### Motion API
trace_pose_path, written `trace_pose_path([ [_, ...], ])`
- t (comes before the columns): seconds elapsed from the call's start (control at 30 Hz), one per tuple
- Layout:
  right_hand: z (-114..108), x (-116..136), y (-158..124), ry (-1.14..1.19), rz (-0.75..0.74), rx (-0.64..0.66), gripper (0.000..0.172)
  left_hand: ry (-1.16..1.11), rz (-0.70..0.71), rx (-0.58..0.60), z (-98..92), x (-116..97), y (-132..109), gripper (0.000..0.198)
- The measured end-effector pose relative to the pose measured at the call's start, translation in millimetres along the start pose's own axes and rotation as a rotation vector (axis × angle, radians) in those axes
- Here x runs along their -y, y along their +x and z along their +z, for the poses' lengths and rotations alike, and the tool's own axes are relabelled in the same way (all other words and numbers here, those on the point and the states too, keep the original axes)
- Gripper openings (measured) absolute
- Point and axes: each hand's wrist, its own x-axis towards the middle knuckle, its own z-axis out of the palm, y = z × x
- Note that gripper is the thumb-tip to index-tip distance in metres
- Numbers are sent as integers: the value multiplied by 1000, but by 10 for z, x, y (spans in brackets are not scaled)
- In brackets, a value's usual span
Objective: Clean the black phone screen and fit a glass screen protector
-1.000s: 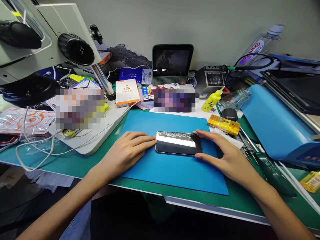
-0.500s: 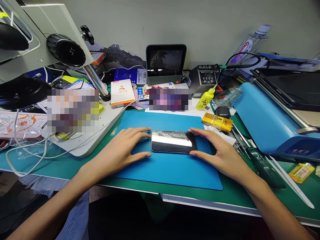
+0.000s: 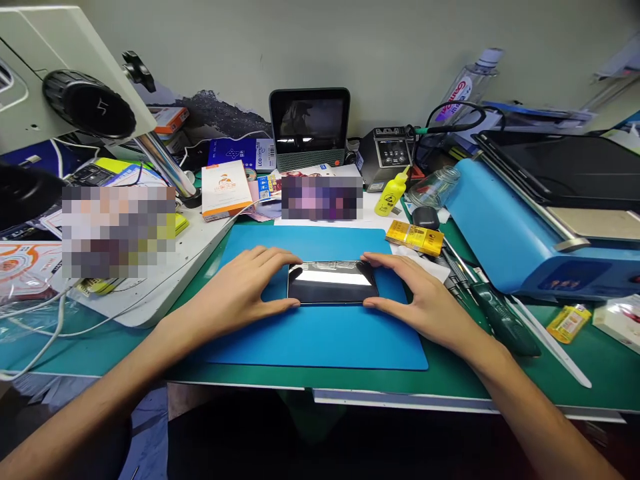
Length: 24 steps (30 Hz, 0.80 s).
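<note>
A black smartphone (image 3: 332, 283) lies screen-up and crosswise on the blue work mat (image 3: 320, 333). My left hand (image 3: 240, 293) cups its left end, fingers along the far edge and thumb at the near corner. My right hand (image 3: 423, 300) grips the right end the same way, thumb at the near corner. The glossy screen reflects a bright strip of light.
A microscope (image 3: 65, 87) on a white base stands at left with cables. Behind the mat are an orange-white box (image 3: 226, 189), a small screen (image 3: 310, 127), a soldering station (image 3: 387, 157) and a yellow bottle (image 3: 390, 193). A blue machine (image 3: 520, 233), screwdrivers (image 3: 493, 313) and a yellow packet (image 3: 414, 237) lie at right.
My left thumb has come round to the phone's near-left corner, so both hands now clasp its ends. The view has swung right.
</note>
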Motion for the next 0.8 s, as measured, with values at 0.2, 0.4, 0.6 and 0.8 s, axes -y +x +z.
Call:
trace_pose_path([
  [0.2,2,-5,-12,-13,-11,-8,65,0,-23,-3,-15,-16,10,50],
  [0.4,-2,-22,-16,0,-9,2,66,74,18,7,11,10,-8,49],
  [0.6,-9,-9,-17,13,19,27,68,93,43,-3,20,11,-7,45],
  [0.8,-6,-22,-25,18,13,26,68,108,38,5,6,-9,-1,47],
])
